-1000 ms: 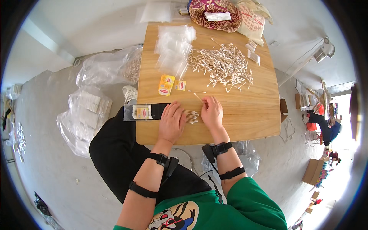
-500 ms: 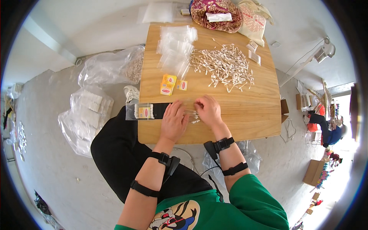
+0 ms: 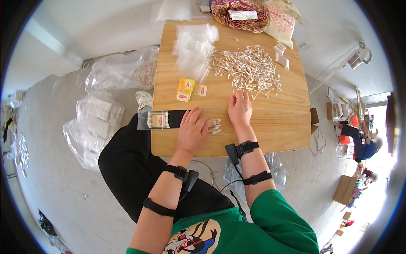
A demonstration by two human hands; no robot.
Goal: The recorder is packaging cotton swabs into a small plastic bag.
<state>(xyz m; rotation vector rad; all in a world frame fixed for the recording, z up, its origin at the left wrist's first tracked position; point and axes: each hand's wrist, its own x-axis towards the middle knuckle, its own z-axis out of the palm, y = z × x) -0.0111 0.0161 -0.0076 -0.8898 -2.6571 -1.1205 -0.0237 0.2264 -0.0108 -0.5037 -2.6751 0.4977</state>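
Left hand (image 3: 192,132) flat, grip I cannot tell; right hand (image 3: 241,111) fingers together; bench (image 3: 275,131) under both; swab pile (image 3: 247,67) beyond right; swab row (image 3: 215,126) jutting from beneath left hand; single swab (image 3: 232,87) pinched at right fingertips

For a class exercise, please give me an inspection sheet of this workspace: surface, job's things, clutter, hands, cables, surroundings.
Surface: light-brown wooden table with rounded corners.
Job's things: heap of white-tipped, tan-stemmed cotton swabs; small row of swabs; clear plastic sleeve showing swabs and a yellow card; flat black strip; small yellow cards; flat clear plastic bags.
Clutter: maroon patterned cloth item and cream cloth bag, far edge.
Hands: left hand over the row and strip's end; right hand at the heap's near edge, grip unclear.
Cables: thin black cable by the right forearm.
Surroundings: clear plastic sacks on the floor, left; cardboard box and another person, right.
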